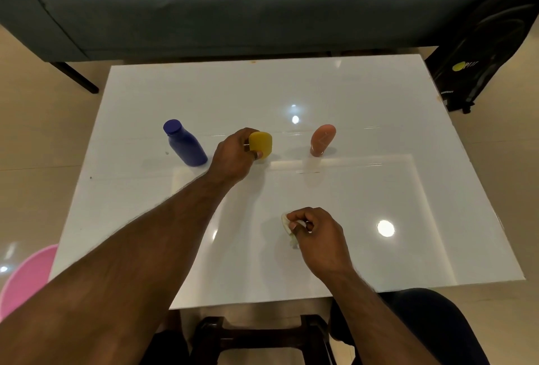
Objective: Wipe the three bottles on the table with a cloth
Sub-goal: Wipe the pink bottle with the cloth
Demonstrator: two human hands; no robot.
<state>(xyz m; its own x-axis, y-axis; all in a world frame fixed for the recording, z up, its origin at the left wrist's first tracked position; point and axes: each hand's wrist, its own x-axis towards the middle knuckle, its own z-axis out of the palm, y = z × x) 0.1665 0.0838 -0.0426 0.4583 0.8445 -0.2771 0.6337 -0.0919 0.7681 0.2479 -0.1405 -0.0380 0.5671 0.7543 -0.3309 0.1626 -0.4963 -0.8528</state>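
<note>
left hand (233,157) grips yellow bottle (260,145); right hand (316,233) apparently bunching cloth (289,229).

A white glossy table (364,189) carries everything here, and its surface reflects round ceiling lights. Three bottles stand on it in one row. The yellow bottle (261,145) is in the middle, and the fingers of the left hand (233,157) are curled round it. The blue bottle (184,143) stands just to the left of this hand, tilted a little in this view. The pink bottle (322,140) stands to the right of this hand, apart from the yellow one. Nearer to the person, the right hand (318,233) grips a small pale cloth (288,229), which seems to touch the table surface.
</note>
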